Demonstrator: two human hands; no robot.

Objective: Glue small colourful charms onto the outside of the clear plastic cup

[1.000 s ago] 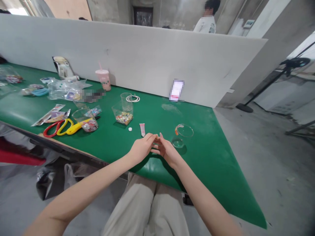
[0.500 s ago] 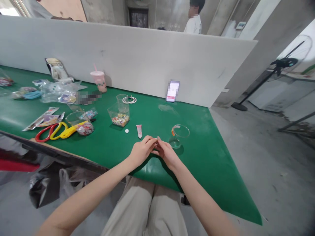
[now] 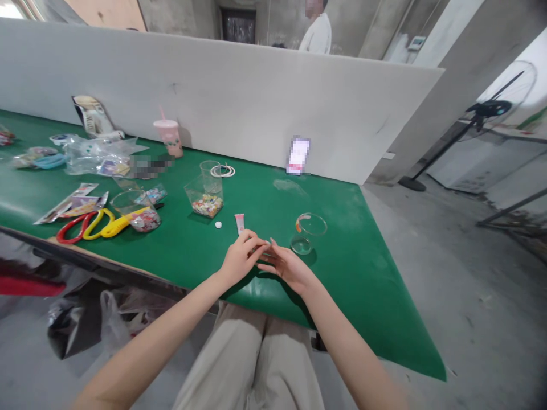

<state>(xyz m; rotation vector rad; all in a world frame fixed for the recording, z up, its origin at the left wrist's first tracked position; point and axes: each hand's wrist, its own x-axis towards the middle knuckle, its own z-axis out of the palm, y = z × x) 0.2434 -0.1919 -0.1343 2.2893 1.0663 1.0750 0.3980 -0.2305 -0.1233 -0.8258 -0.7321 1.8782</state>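
Observation:
My left hand [image 3: 241, 257] and my right hand [image 3: 288, 266] meet fingertip to fingertip over the table's near part. The left fingers are pinched together; whatever lies between them is too small to make out. On my right hand the thumb and forefinger close at the same spot, while its lower fingers stretch out loosely. Just behind the left hand lies a small pink and white tube [image 3: 240, 222], partly covered by the fingers. A round white cap [image 3: 218, 225] is to its left. Near my right hand stands a clear cup [image 3: 301, 246] with an orange mark near its rim.
A clear square cup [image 3: 207, 205] holds colourful small pieces, with a clear tumbler [image 3: 211, 171] behind it. Left are red and yellow scissors [image 3: 88, 228], a cup of pieces [image 3: 145, 221] and plastic bags [image 3: 92, 155]. A phone [image 3: 298, 156] leans against the white partition [image 3: 239, 97].
My hands have shifted slightly left in view, and the left one now overlaps the tube's lower end. The right hand's lower fingers have spread more. A person behind the partition has moved left.

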